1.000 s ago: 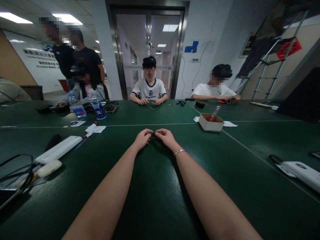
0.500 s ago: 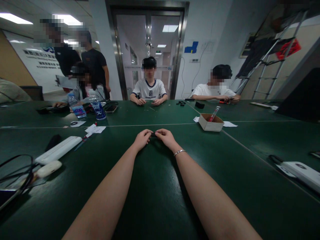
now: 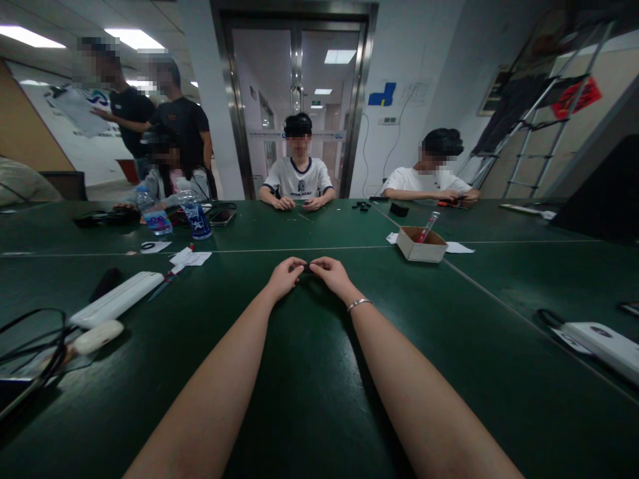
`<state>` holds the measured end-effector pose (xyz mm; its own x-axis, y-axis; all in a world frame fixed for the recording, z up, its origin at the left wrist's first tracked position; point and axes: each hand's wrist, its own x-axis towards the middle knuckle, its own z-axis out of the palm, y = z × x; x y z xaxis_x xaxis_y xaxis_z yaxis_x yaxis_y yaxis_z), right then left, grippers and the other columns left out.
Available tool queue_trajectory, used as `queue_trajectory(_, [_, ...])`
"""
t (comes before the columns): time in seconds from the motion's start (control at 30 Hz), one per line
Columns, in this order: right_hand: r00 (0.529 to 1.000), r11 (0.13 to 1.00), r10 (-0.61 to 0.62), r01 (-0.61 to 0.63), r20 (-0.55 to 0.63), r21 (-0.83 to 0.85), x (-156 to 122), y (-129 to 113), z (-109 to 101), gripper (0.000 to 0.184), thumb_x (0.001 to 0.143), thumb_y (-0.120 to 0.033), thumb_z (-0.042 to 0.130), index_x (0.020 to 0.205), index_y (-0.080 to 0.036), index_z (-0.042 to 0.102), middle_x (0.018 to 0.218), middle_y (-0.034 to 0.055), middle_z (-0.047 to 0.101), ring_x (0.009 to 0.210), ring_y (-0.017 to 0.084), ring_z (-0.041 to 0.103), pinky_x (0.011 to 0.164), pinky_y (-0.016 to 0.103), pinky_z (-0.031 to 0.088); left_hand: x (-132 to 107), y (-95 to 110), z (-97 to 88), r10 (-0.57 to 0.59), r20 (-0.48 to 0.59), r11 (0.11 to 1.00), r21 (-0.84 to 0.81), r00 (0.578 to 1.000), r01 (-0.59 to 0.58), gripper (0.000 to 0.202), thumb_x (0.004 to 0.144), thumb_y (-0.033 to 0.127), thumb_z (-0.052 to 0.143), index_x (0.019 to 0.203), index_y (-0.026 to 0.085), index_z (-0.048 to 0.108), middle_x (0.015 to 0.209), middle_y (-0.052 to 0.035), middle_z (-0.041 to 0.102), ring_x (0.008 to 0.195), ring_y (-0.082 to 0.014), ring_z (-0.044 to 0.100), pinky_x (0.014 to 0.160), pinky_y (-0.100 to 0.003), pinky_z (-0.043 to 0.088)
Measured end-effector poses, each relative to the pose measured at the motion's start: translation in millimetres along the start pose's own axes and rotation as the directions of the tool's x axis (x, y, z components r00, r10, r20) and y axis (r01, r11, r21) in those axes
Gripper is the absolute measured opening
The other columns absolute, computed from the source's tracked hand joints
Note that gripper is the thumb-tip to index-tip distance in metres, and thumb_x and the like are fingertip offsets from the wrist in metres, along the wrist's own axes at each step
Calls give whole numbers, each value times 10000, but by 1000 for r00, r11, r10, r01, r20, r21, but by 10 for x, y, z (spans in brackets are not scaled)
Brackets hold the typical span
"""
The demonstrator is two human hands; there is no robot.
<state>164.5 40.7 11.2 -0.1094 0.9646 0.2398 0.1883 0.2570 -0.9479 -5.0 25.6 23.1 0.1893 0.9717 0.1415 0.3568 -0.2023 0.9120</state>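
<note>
Both my arms reach forward over the dark green table (image 3: 309,372). My left hand (image 3: 286,277) and my right hand (image 3: 331,274) meet near the middle, with thumbs and fingertips pinched on a small black piece (image 3: 307,268). Most of that piece is covered by my fingers, so its kind cannot be made out. A silver bracelet (image 3: 359,304) circles my right wrist. The fingertips of the two hands almost touch.
A small box (image 3: 422,251) holding a red-and-clear tube (image 3: 429,226) stands to the right. Two bottles (image 3: 200,216), papers (image 3: 192,259), a long white device (image 3: 120,299) and cables (image 3: 60,346) lie left. People sit across the table; others stand behind.
My hands stay almost still, with the left fingertips slightly nearer the right ones. In the left background, a standing person has raised a pale sheet.
</note>
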Motion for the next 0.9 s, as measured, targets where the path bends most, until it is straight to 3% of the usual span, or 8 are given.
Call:
queue_trajectory(0.4, [999, 999, -15, 16, 46, -35, -32, -13, 40, 189, 760, -249, 665, 917, -152, 625, 712, 6, 645, 638, 132, 586, 604, 245, 456, 37, -47, 13, 0, -63, 998, -61, 998, -4, 256, 861, 337, 485, 1014, 170, 606, 850, -34, 584, 566, -65, 498, 434, -147, 395])
queue_trajectory(0.57, [996, 968, -66, 80, 65, -237, -53, 13, 136, 225, 755, -222, 675, 967, -194, 605, 750, -16, 643, 696, 144, 592, 658, 267, 452, 63, -64, 26, -51, -180, 990, -138, 982, 26, 226, 833, 303, 552, 984, 142, 595, 828, -32, 587, 538, -52, 505, 446, -150, 410])
queue_trajectory(0.67, [991, 879, -125, 132, 46, -457, -94, -30, 182, 180, 745, -236, 704, 890, -189, 609, 856, 22, 628, 781, 172, 572, 712, 293, 446, 69, -75, 53, -60, -185, 994, -106, 981, 41, 215, 819, 315, 575, 933, 134, 599, 829, -39, 609, 537, -58, 524, 458, -158, 423])
queue_trajectory(0.73, [987, 767, -155, 152, 50, -623, -158, -100, 221, 187, 748, -256, 716, 879, -178, 609, 932, 62, 609, 860, 210, 548, 766, 324, 435, 67, -90, 73, -30, -167, 998, -58, 986, 20, 217, 808, 324, 587, 916, 136, 597, 852, -41, 625, 530, -62, 534, 466, -167, 433])
queue_trajectory(0.83, [986, 608, -149, 151, 75, -779, -318, -231, 307, 182, 841, -254, 616, 993, -155, 609, 1051, 127, 587, 980, 266, 509, 845, 377, 405, 37, -91, 94, 4, -146, 1000, 25, 989, -1, 209, 803, 325, 593, 914, 148, 593, 873, -41, 642, 525, -66, 545, 475, -172, 439])
queue_trajectory(0.9, [986, 564, -130, 162, 107, -809, -465, -312, 371, 266, 904, -256, 510, 1128, -130, 577, 1128, 159, 575, 1049, 286, 489, 894, 404, 383, -15, -60, 102, -16, -136, 999, 29, 991, 20, 186, 819, 309, 571, 914, 149, 587, 845, -41, 646, 521, -69, 548, 477, -173, 439])
